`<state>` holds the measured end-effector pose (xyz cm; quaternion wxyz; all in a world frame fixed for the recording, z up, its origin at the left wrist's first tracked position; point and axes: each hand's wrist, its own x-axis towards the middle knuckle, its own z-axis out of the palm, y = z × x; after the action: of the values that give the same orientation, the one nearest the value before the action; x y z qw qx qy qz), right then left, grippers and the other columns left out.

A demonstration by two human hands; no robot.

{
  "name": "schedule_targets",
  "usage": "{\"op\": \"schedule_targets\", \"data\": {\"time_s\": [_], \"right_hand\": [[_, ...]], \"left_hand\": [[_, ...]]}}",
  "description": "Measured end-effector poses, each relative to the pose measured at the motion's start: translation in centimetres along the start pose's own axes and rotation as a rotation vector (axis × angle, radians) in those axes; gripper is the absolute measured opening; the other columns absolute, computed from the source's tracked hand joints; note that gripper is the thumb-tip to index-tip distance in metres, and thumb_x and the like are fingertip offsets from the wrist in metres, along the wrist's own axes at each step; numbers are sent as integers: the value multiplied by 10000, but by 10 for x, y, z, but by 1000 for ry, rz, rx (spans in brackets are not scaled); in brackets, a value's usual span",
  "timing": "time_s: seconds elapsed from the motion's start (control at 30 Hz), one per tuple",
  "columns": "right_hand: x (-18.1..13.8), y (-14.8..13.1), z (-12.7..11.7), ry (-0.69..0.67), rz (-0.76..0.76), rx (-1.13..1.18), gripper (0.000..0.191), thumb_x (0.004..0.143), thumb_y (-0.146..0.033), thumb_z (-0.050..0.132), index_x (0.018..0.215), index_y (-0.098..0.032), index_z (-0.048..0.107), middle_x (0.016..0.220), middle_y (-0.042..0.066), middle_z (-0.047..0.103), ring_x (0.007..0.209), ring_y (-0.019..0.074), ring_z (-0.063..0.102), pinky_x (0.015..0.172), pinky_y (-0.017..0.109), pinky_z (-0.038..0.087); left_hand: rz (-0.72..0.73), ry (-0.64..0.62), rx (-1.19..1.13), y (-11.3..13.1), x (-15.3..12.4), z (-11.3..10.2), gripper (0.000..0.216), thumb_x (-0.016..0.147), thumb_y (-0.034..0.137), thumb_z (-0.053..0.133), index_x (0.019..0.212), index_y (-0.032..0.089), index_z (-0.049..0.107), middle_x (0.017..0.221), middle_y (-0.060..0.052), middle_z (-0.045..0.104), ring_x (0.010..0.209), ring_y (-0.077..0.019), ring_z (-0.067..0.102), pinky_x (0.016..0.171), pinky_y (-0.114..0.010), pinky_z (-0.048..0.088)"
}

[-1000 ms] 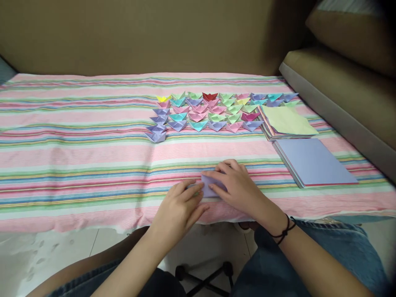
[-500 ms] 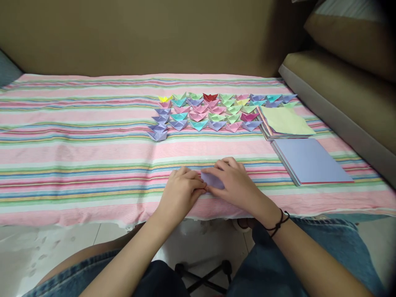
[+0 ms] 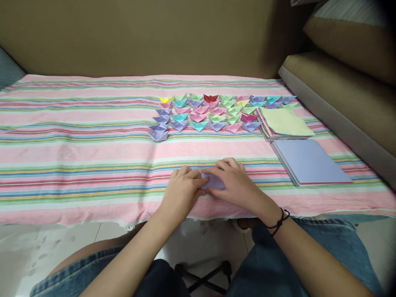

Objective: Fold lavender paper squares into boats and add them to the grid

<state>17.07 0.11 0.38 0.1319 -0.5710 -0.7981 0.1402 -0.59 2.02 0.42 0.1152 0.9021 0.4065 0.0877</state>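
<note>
Between my hands, near the front edge of the striped cloth, lies a small folded piece of purple paper [image 3: 213,182]. My left hand [image 3: 183,187] pinches its left end, thumb and forefinger on the paper. With thumb and fingers around its right part, my right hand [image 3: 232,179] grips the same paper; a dark cord is tied at that wrist. The paper's ends are partly hidden by my fingers. Beyond my hands stand rows of small folded paper boats in many colours, among them a red boat [image 3: 210,98] and a purple boat [image 3: 159,135] at the near left.
To the right lie a stack of purple-topped paper sheets [image 3: 312,161] and, behind it, a stack topped with pale yellow paper [image 3: 289,121]. Brown cushions [image 3: 340,95] border the right side. A striped cloth [image 3: 77,152] covers the surface, backed by a brown upright panel [image 3: 139,37].
My left thumb and forefinger have shifted slightly on the purple paper, the forefinger reaching further right over it. My right hand has stayed nearly still.
</note>
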Motion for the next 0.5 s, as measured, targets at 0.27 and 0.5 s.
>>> {"op": "schedule_targets", "data": {"time_s": [0.27,0.5], "right_hand": [[1,2,0,7,2,30,457,720,-378,668,1166,-318,586,1005,61,589,1033,289,425,841,413,345],[2,1,2,29,48,71,571,673,-352,691,1217,-271,534,1069,57,605,1052,286,427,853,416,344]], "left_hand": [[12,19,126,4,-3,2,238,825,273,599,1061,264,630,1177,-16,601,1019,-240,475,764,-369,369],[2,38,194,6,-3,1,312,782,305,649,1081,221,617,1210,-14,606,1014,-239,494,773,-372,388]]}}
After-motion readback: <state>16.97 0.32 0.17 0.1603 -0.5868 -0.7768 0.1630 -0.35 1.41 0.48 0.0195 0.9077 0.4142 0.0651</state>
